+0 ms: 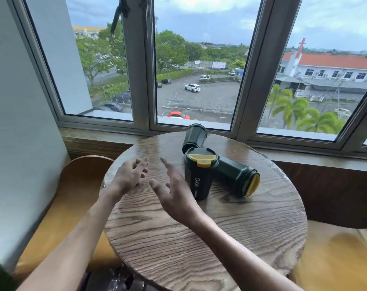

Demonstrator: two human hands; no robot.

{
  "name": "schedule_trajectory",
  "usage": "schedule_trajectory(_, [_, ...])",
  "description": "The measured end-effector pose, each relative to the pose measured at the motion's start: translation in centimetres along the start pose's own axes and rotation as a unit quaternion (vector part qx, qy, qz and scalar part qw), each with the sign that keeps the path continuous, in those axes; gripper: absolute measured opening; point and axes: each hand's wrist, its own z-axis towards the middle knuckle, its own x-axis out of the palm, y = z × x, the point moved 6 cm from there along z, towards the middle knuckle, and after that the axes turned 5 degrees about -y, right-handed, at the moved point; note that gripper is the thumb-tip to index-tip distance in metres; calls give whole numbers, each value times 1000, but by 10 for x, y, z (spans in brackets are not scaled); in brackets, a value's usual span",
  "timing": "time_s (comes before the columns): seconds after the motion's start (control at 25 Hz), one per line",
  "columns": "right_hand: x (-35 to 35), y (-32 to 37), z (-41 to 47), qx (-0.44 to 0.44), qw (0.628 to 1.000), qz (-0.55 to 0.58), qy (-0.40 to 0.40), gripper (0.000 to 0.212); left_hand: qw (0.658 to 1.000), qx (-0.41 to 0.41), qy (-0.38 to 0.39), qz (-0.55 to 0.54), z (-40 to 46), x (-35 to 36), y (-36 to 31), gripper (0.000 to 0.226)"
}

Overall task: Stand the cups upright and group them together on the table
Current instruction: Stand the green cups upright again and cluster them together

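Green lying cup (238, 177) rests just right of upright cup (199, 173), axis far-left to near-right, nearest the empty, spread right hand (176, 194).

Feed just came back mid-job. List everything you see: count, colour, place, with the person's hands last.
Upright cup: one, dark green with a yellow lid, centre of the table, beside the right hand.
Cup lying to the right: one, dark green, yellow lid facing front-right, behind the upright cup.
Far cup: one, dark green, tipped over near the window.
Table: one, round, brown wood grain.
Window: grey frames, car park outside.
Seats: yellow cushions on both sides of the table.
Left hand: open, over the table's left edge, no grip.
Right hand: open, beside the upright cup.
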Motion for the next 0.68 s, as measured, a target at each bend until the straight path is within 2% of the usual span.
schedule_trajectory(0.2, [25, -10, 31, 87, 992, 86, -35, 67, 1000, 15, -1, 12, 43, 4, -3, 37])
schedule_trajectory(0.36, [36, -36, 72, 140, 976, 66, -150, 72, 998, 45, 39, 10, 91, 25, -13, 34])
schedule_trajectory(0.44, [38, -46, 92, 154, 964, 15, -215, 73, 996, 60, 68, 23, 119, 33, -15, 33])
schedule_trajectory(0.56, [27, -58, 124, 164, 928, -145, -302, 89, 989, 84, 117, 45, 161, 45, -21, 27])
schedule_trajectory(0.68, [8, -78, 151, 244, 883, -229, -328, 98, 982, 101, 150, 60, 183, 62, -29, 27])
